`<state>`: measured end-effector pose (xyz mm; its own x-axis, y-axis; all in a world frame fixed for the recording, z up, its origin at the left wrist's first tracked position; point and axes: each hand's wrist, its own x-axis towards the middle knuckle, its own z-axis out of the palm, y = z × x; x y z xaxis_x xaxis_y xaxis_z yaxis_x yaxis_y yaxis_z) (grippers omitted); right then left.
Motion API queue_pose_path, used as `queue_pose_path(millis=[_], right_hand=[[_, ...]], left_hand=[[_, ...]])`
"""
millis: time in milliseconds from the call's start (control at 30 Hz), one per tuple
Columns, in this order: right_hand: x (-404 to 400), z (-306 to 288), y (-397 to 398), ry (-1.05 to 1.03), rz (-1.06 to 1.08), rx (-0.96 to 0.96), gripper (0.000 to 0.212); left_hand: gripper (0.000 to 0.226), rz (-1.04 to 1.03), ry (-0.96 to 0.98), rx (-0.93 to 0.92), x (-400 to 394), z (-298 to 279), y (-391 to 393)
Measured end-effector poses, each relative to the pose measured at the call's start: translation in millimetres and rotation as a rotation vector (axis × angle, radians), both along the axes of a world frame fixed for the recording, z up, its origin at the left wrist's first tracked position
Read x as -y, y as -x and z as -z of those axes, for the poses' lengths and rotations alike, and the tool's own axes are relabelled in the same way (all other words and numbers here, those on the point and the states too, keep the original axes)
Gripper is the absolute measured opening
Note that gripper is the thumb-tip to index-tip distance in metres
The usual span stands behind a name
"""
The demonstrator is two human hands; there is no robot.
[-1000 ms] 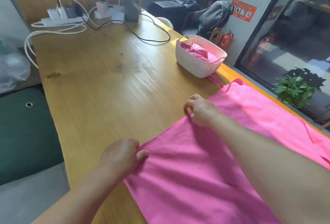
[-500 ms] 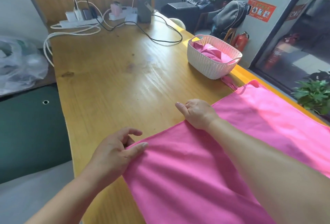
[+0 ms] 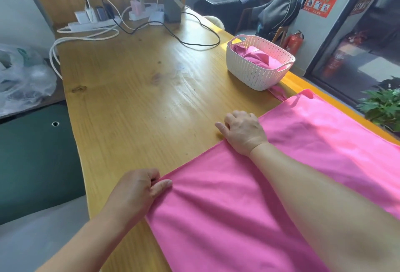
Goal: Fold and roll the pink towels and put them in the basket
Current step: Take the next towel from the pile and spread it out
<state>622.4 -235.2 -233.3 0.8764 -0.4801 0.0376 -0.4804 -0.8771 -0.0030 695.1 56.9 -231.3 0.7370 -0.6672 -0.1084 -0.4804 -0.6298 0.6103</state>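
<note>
Head view of a varnished yellow wooden counter (image 3: 134,89). A large bright pink cloth towel (image 3: 249,206) lies spread flat over the near right part of the counter, its left edge running from the near centre toward the far right, with a small loop at its far corner. The left hand (image 3: 138,191) is at the near end of that edge, its grip closed on the fabric: thumb on top, fingers curled beneath, the cloth puckered into short creases around the pinch. The right hand (image 3: 243,131) rests farther along the same edge, palm down, with its knuckles bent and fingertips on the bare wood just beyond the towel; whether its grip holds the hem cannot be told. A white perforated plastic basket (image 3: 255,74) with two handles stands at the far right of the counter, well apart from both hands, and contains rolled pink towels (image 3: 257,56). A white power strip (image 3: 91,25) with chargers and a black cable (image 3: 194,43) occupy the far end.
</note>
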Motion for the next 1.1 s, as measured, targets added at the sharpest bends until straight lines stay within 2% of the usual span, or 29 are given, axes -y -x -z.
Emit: queue_pose_path(millis=[100, 167, 200, 267, 333, 400, 500, 567, 633, 700, 800, 867, 967, 1100], right_hand=[[-18.8, -10.0, 17.9, -0.12, 0.052, 0.237, 0.037], [-48.9, -15.2, 39.4, -0.186, 0.102, 0.415, 0.041], [-67.4, -14.2, 52.9, -0.235, 0.127, 0.438, 0.044], [-103.1, -2.1, 85.4, -0.315, 0.149, 0.348, 0.053], [-121.2, 13.7, 121.1, -0.302, 0.159, 0.146, 0.061], [-111.3, 21.2, 154.3, -0.24, 0.228, 0.036, 0.067], [-82.9, 14.5, 191.2, -0.218, 0.423, -0.027, 0.07], [-83.6, 3.1, 203.2, -0.242, 0.537, 0.021, 0.069], [-104.3, -6.2, 203.5, -0.287, 0.556, 0.188, 0.065], [-134.7, -13.9, 208.4, -0.296, 0.491, 0.32, 0.061], [-168.5, -20.5, 237.2, -0.353, 0.476, 0.355, 0.056], [-177.1, -27.5, 272.7, -0.359, 0.541, 0.392, 0.05], [-182.2, -40.7, 338.2, -0.216, 0.646, 0.526, 0.031], [-184.6, -53.7, 419.9, -0.169, 0.836, 0.625, 0.034]], left_hand=[[0.043, -0.012, -0.017, 0.067, -1.2, -1.0, 0.1], [0.04, -0.016, -0.045, 0.113, -0.4, -1.4, 1.2], [0.04, -0.012, -0.051, 0.133, -0.1, -1.1, 2.5], [0.04, 0.006, -0.051, 0.158, -1.9, 0.1, 3.7], [0.041, 0.018, -0.059, 0.164, -5.0, 0.4, 1.9], [0.039, 0.034, -0.09, 0.16, -5.4, 0.1, 1.5], [0.037, 0.028, -0.136, 0.139, -5.3, -4.1, 4.3], [0.034, 0.012, -0.152, 0.204, -4.8, -11.8, 11.0], [0.039, 0.032, -0.159, 0.41, 2.5, -16.4, 24.9], [0.042, 0.162, -0.017, 0.465, 22.3, -22.9, 64.4], [0.042, 0.432, 0.156, 0.365, 53.1, -25.3, 146.1], [0.029, 0.539, 0.198, 0.277, 66.2, -23.5, 192.8], [0.018, 0.649, 0.176, 0.113, 73.7, -22.0, 247.5], [0.03, 0.731, 0.152, -0.069, 79.3, -26.1, 312.9]])
